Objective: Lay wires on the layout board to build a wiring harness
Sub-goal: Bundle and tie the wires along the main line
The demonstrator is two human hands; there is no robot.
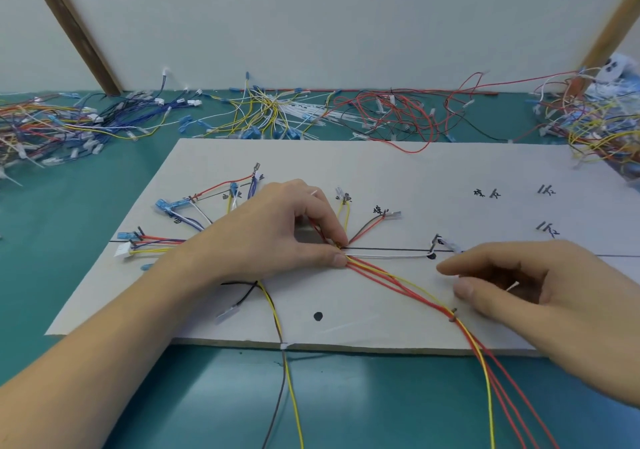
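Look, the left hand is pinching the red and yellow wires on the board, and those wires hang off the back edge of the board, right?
Not quite. The left hand does pinch the red and yellow wires on the board, but they run past a peg and hang off the front edge, toward the person, not the back. The head view shows it.

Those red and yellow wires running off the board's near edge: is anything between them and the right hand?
Nothing visible. The right hand hovers just right of the red and yellow wires, bare board between. It already holds a thin white piece. The left hand pinches the wires' far end.
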